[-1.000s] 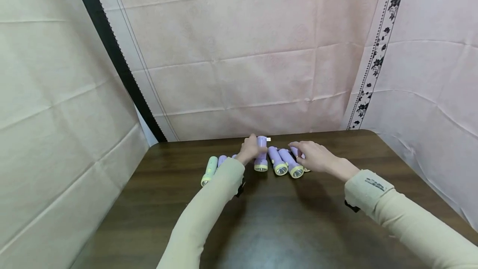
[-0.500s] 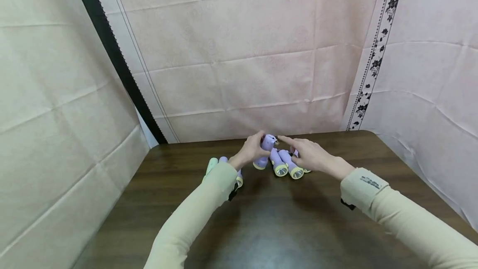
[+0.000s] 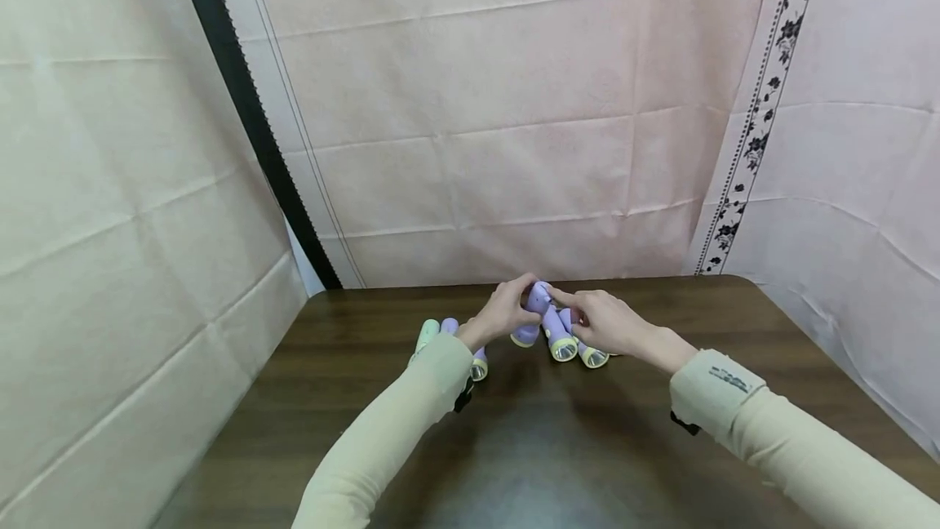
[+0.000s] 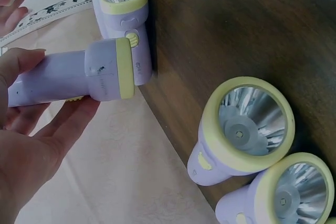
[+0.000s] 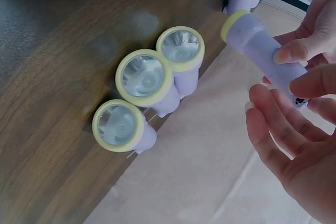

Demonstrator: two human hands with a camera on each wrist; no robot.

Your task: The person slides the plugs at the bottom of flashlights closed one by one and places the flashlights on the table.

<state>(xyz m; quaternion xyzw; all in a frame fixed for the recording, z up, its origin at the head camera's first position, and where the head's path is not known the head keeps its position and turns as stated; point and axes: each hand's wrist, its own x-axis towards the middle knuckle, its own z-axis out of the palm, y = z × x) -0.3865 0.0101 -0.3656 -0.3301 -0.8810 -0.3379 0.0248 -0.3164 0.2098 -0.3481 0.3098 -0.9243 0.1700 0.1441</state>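
A purple flashlight (image 4: 58, 77) with a yellow rim is held by my left hand (image 3: 505, 315), thumb on one side and fingers on the other. It is raised and tilted, its lens end pointing down. My right hand (image 3: 605, 323) reaches its tail end from the right. One finger touches the tail, where a small dark slot with metal shows in the right wrist view; the other fingers spread apart, holding nothing. Just right of the held flashlight lie several purple flashlights (image 5: 142, 77), lenses facing the near side.
To the left, partly behind my left arm, lie a mint-green flashlight (image 3: 426, 336) and more purple flashlights (image 3: 450, 326). All rest near the far edge of the brown wooden table (image 3: 573, 447). Pale cloth (image 3: 470, 121) hangs behind the table and at both sides.
My left hand has lifted and tilted the flashlight off the table. My right hand has moved left from the other flashlights to its tail. The head view has shifted slightly.
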